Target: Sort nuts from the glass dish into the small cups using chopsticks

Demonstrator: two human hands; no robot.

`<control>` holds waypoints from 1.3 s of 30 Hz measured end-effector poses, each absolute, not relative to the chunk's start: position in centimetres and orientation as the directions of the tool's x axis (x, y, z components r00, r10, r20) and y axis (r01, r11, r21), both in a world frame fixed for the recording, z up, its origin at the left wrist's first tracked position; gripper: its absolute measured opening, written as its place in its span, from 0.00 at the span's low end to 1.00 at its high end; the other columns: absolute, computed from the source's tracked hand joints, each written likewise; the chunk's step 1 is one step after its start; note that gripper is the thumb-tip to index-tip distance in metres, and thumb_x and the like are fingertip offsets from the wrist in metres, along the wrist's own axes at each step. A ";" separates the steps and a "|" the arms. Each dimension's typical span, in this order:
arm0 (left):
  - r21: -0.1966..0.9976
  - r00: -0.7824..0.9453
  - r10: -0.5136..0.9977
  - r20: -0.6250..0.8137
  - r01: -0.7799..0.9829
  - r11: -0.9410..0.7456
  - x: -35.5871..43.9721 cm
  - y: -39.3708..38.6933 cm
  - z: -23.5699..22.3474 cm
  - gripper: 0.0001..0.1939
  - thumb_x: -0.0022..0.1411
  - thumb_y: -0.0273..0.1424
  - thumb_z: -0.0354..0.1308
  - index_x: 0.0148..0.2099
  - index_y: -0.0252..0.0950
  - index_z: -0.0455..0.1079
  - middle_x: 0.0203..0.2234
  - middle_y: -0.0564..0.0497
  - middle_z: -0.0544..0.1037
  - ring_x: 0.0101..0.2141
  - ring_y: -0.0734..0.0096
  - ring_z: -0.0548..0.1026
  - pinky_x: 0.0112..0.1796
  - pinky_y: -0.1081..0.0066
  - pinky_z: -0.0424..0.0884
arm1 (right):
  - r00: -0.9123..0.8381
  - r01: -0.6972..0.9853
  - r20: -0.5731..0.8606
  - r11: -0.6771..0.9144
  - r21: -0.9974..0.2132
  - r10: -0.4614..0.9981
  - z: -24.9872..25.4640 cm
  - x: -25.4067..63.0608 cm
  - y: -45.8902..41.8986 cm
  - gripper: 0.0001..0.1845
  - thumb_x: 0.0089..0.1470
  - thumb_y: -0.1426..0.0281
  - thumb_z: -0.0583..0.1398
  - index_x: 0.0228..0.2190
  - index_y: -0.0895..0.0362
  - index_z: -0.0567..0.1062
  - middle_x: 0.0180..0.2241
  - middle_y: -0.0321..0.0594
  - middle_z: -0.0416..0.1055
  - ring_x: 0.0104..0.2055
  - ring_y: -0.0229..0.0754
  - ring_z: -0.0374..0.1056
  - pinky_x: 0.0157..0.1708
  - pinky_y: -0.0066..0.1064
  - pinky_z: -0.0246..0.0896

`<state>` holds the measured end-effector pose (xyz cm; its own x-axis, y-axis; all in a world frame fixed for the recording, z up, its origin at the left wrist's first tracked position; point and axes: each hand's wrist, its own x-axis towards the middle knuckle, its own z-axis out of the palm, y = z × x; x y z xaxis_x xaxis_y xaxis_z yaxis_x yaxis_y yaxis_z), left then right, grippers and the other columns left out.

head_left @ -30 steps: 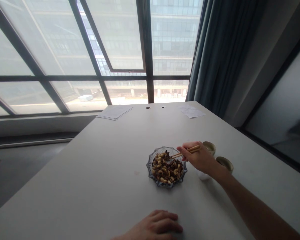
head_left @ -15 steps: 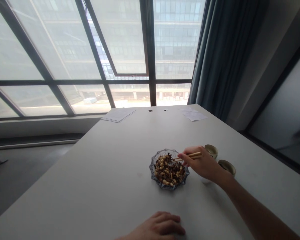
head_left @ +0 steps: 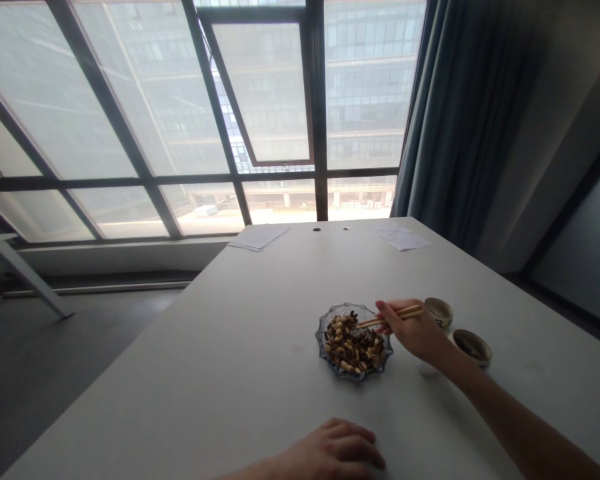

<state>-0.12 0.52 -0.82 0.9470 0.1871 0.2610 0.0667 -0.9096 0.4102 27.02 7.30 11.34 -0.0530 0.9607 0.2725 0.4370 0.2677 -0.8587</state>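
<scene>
two wooden chopsticks [head_left: 397, 315] in a narrow pinch in the right hand [head_left: 414, 331]

their tips sit close together over peanuts [head_left: 337, 340] and sunflower seeds [head_left: 363, 341] in a ribbed glass dish [head_left: 354, 377], lower right of centre; any held piece is too small to tell. these small, light, slippery bits want taking near the tips. the left hand [head_left: 333, 453] lies open on the white table [head_left: 240, 373].

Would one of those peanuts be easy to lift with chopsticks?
Probably fiddly: the peanuts look small and rounded, so they may slip from the chopsticks and roll. They should weigh little, and the glass dish might catch strays.
</scene>
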 end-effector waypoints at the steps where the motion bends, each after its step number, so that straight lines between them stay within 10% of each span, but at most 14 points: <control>1: 0.406 0.947 0.194 0.257 0.076 -0.911 -0.1 0.5 -0.9 0.09 0.74 0.29 0.63 0.54 0.43 0.71 0.59 0.50 0.80 0.65 0.65 0.70 0.68 0.67 0.60 | -0.011 0.407 0.276 0.256 -0.877 0.961 11.2 27.3 7.1 0.28 0.62 0.46 0.63 0.26 0.56 0.82 0.27 0.46 0.84 0.28 0.53 0.82 0.29 0.36 0.78; 17: 0.435 0.936 0.242 0.256 0.112 -0.893 0.2 -0.3 1.5 0.09 0.74 0.35 0.60 0.55 0.43 0.73 0.57 0.48 0.79 0.63 0.60 0.72 0.64 0.62 0.66 | 0.583 0.119 0.314 0.304 -0.945 0.749 7.8 34.4 1.0 0.25 0.59 0.47 0.67 0.32 0.57 0.83 0.29 0.49 0.84 0.31 0.55 0.83 0.35 0.41 0.83; 39: 0.509 0.946 0.285 0.153 0.172 -0.844 0.4 -0.9 3.7 0.21 0.62 0.23 0.63 0.56 0.43 0.72 0.58 0.48 0.78 0.63 0.56 0.71 0.65 0.58 0.65 | 0.430 -0.175 0.259 0.361 -0.916 0.865 6.0 32.5 -0.1 0.25 0.54 0.47 0.71 0.34 0.58 0.85 0.35 0.52 0.85 0.39 0.56 0.84 0.41 0.37 0.83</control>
